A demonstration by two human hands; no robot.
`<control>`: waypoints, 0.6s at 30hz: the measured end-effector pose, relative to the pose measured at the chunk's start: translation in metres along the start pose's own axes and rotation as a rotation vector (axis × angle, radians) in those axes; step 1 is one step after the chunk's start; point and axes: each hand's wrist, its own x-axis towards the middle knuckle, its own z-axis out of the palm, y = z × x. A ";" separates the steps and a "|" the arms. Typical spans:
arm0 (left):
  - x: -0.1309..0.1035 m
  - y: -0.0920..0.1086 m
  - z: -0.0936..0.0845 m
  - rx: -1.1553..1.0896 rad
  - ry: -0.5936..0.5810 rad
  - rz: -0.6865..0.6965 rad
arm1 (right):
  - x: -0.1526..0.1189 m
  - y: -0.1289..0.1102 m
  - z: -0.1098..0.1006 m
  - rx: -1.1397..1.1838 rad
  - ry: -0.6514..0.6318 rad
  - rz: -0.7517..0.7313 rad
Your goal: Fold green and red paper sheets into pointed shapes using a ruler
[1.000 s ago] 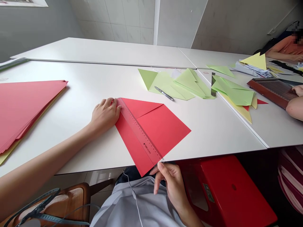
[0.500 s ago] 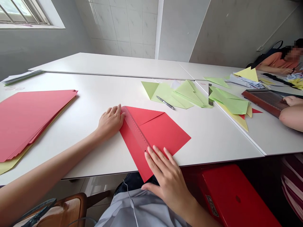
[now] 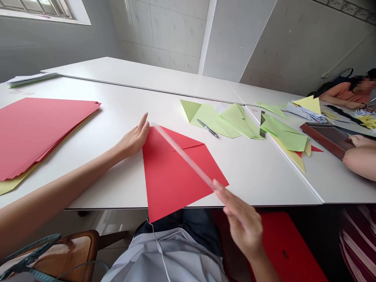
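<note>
A sheet of red paper (image 3: 170, 176), with its upper part folded over, lies before me and overhangs the table's front edge. My right hand (image 3: 243, 217) grips one end of a clear ruler (image 3: 188, 158), which is tilted up on edge and blurred. The ruler slants across the paper to its upper left corner. At that corner my left hand (image 3: 135, 138) stands on its side against the paper's edge, fingers stretched out and holding nothing.
A stack of red sheets (image 3: 41, 137) lies at left over yellow ones. Folded green papers (image 3: 241, 121) and a pen (image 3: 207, 128) lie ahead. A co-worker's arm (image 3: 360, 156) rests by a brown paper trimmer (image 3: 327, 139) at right. A red stool (image 3: 290, 243) stands below.
The ruler, lying flat on the paper before, is now lifted on edge and swung to the right by my right hand. The paper has turned, and my left hand has tipped onto its side.
</note>
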 end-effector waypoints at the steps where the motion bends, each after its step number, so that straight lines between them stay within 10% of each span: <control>1: -0.002 0.003 -0.001 0.003 0.013 0.005 | -0.005 0.007 -0.012 -0.001 -0.007 -0.006; 10: -0.057 0.029 0.028 0.121 -0.214 0.334 | -0.026 0.044 -0.111 -0.301 -0.401 0.268; 18: -0.037 0.015 0.018 0.169 -0.327 0.471 | 0.010 0.058 -0.081 -0.542 -0.486 0.374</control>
